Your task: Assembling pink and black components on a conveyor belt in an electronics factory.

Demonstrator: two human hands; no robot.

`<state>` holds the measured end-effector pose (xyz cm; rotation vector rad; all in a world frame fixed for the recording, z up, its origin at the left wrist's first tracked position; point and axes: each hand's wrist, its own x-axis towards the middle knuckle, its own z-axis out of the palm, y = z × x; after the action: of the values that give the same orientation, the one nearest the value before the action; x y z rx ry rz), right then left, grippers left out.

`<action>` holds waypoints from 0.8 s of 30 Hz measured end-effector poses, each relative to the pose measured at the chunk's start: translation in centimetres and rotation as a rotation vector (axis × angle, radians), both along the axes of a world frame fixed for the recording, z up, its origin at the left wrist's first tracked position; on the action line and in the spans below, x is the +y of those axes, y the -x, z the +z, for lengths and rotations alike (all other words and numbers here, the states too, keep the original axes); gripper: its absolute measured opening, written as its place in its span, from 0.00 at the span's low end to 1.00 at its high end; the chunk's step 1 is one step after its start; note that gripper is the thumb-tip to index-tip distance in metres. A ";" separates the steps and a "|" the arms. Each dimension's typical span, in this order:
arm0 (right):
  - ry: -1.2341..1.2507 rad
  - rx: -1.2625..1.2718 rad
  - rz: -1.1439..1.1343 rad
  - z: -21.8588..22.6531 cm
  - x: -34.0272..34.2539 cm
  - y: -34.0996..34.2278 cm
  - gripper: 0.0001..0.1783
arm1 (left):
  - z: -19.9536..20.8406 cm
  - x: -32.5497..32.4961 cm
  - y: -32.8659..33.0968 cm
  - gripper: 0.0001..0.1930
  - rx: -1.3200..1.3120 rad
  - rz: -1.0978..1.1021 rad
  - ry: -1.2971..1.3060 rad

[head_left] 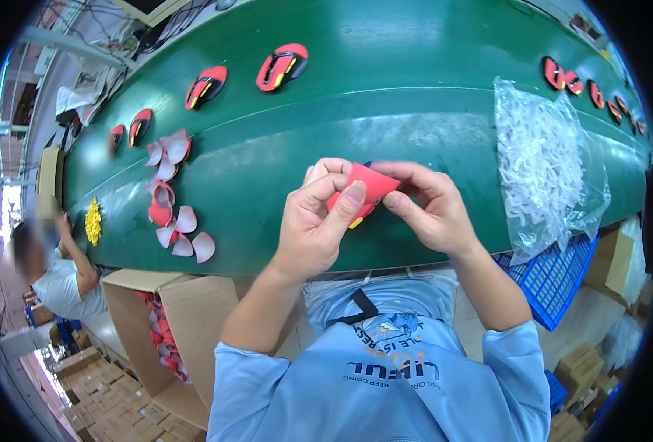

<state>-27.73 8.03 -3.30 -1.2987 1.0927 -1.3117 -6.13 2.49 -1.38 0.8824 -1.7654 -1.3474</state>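
Close to the bench's front edge, both of my hands grip a red curved plastic shell [371,181] with a yellow bit at its lower edge and some black at the top. My left hand [317,215] pinches it, thumb across the red face and fingers behind. On the other side my right hand [435,212] is closed on the shell's right corner between thumb and fingers. The inside of the piece is hidden. To the left lie several loose red shells [161,214], some showing pale inner sides.
Red-and-black oval assemblies [283,68] line the far side of the green bench [385,55]. A clear bag of whitish plastic pieces [540,158] lies right, above a blue crate [555,280]. Left are small yellow parts [93,222], a carton [194,317] of red shells, and another person [65,280].
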 end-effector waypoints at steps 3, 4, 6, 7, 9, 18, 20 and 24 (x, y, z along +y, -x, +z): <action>-0.044 -0.080 0.047 -1.9 0.6 0.7 0.15 | -1.0 0.8 2.0 0.11 0.418 -0.021 -0.349; -0.066 -0.219 0.045 -2.3 0.9 0.7 0.11 | -1.3 1.1 2.4 0.11 0.466 -0.020 -0.498; -0.137 -0.456 0.014 -2.9 1.4 0.5 0.08 | -1.9 1.9 2.7 0.14 0.457 0.003 -0.650; -0.135 -0.451 0.010 -2.9 1.5 0.7 0.08 | -1.9 2.2 2.8 0.14 0.461 -0.003 -0.651; -0.215 -0.607 0.041 -2.6 1.6 0.9 0.10 | -1.7 2.3 2.7 0.16 0.419 -0.048 -0.650; -0.224 -0.039 0.207 -1.5 -2.7 6.2 0.17 | -4.0 -0.9 -0.1 0.35 -0.610 -0.107 0.501; -0.029 0.294 0.311 -0.2 -3.8 7.7 0.18 | -3.8 -2.7 -1.4 0.36 -0.593 -0.284 0.578; 0.192 0.690 0.525 0.4 -5.6 5.5 0.15 | -4.3 -3.9 -1.6 0.37 -0.532 -0.371 0.564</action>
<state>-33.20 2.42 -2.85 -2.0980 0.9723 -0.5846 -4.56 -1.39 -5.73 0.6404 -2.6468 -0.7631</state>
